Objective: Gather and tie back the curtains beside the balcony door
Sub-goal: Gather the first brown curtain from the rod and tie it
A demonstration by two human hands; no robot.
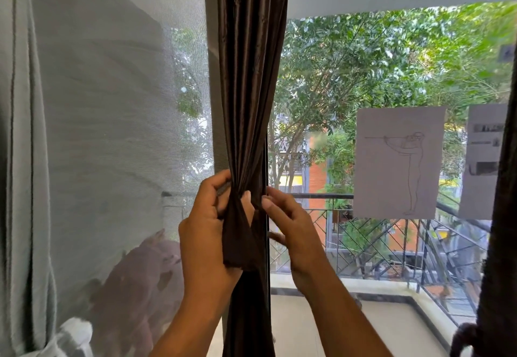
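Your left hand [208, 233]: grip clamped on dark brown curtain [249, 82], thumb and fingers curled round gathered waist. Your right hand [291, 225]: fingertips pinching curtain's right edge, just beside left thumb. Curtain hangs bunched against door frame [211, 99], flaring again below your grip. Left of curtain: mesh screen [112, 119]. Right of curtain: sketch paper [398, 161] on glass, balcony railing [377, 233] behind.

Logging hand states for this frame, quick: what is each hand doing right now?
Left hand: grips the gathered brown curtain, fingers curled round the bunch.
Right hand: at the curtain's right edge, fingertips seem to pinch something there; what exactly cannot be told.
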